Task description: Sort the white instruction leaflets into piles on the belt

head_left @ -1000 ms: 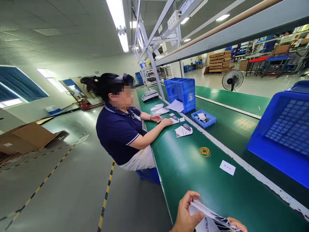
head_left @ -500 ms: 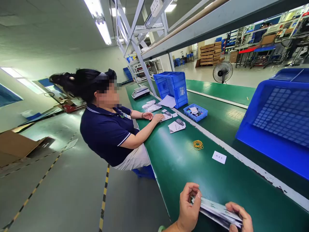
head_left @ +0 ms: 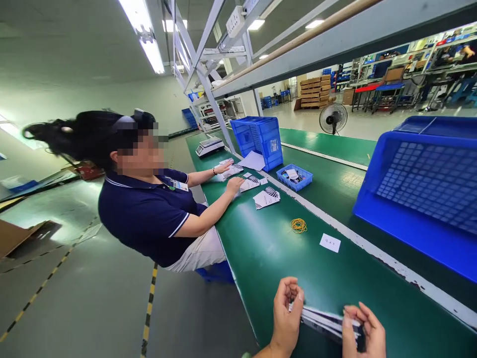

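Note:
At the bottom of the view, a small stack of white leaflets with dark print stands on edge, held between both my hands just above the green bench. My left hand is closed round its left end, with thumb and fingers pinching the sheets. At the other end my right hand grips with the thumb in front and the fingers behind. The sheets fan slightly apart towards the right. Beyond my hands lie a white slip with handwriting and a bundle of yellow rubber bands.
A co-worker sits at the bench's left edge, hands on leaflet piles. Another leaflet pile lies nearer. Blue crates and a small blue basket stand along the bench. A large blue crate is at right.
The stack has tipped more upright, showing its edges. My right-hand fingers have lifted and spread a little at its end. The co-worker's far hand has reached onto the farther leaflets. The view has shifted slightly.

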The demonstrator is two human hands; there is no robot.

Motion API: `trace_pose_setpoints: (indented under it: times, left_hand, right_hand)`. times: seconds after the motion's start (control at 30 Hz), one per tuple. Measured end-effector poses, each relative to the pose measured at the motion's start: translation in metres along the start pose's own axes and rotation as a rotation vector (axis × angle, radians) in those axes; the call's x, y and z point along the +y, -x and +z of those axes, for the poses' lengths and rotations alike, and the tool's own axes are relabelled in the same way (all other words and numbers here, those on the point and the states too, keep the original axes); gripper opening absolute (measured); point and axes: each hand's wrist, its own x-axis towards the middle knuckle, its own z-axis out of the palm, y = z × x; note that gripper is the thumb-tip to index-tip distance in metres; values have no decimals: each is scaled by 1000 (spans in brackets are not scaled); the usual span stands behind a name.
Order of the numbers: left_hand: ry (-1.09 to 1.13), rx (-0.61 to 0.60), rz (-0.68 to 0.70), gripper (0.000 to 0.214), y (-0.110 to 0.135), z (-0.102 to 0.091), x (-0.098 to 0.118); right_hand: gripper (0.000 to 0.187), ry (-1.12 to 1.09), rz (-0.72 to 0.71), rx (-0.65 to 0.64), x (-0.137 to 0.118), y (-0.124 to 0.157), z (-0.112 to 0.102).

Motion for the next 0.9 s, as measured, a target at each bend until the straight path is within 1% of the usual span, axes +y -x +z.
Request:
trace_pose_setpoints:
  times: [0.03, 0.13, 0.17, 0.2, 0.27, 0.33, 0.4, 0.47, 0.5, 0.57, 0.6, 0.67, 0.73, 0.8, 0.87, 0.9]
  left_hand:
    - [20, -12, -10, 27, 1, 0, 1]
    - [31, -57, -53, 27, 5, -1, 0]
    - [23, -70, -77, 28, 7, -1, -1]
    - [13, -77, -103, 29, 8, -1, -2]
    - [2, -89, -135, 30, 10, -1, -3]
    - [23, -78, -110, 34, 11, -1, -4]
    - [73, -40, -51, 39, 12, 1, -6]
    - [117, -10, -23, 40, 13, 1, -8]
    - [129, -15, -25, 38, 14, 1, -8]
    - [129, -60, -23, 29, 19, -1, -9]
    - [112, -96, -1, 26, 22, -3, -9]
    - [38, -181, 86, 23, 28, -7, -8]
    - [-40, -244, 157, 25, 31, -11, -8]
    - [-46, -237, 137, 32, 31, -11, -9]
    - [10, -183, 61, 36, 27, -9, -9]
    - [33, -172, 30, 35, 24, -7, -9]
  right_hand:
    - [47, -46, -1, -45, 1, -1, -1]
    - [43, -138, -9, -265, 1, 2, -3]
    - [42, -150, 14, -305, 0, 3, -3]
    - [42, -145, 47, -302, -1, 4, -3]
    - [43, -112, 94, -227, -4, 5, -2]
    - [47, -88, 76, -166, -7, 5, -1]
    - [47, -105, 19, -177, -9, 6, -1]
    - [39, -119, -13, -221, -10, 9, -3]
    - [34, -118, -24, -239, -10, 10, -5]
    - [23, -115, -61, -254, -9, 13, -9]
    - [19, -122, -87, -254, -8, 14, -11]
    - [18, -155, -131, -246, -5, 14, -14]
    - [22, -169, -125, -226, -2, 12, -14]
    - [29, -136, -68, -173, 2, 10, -12]
    - [34, -97, -4, -137, 6, 7, -9]
    - [34, -97, 20, -142, 7, 6, -7]
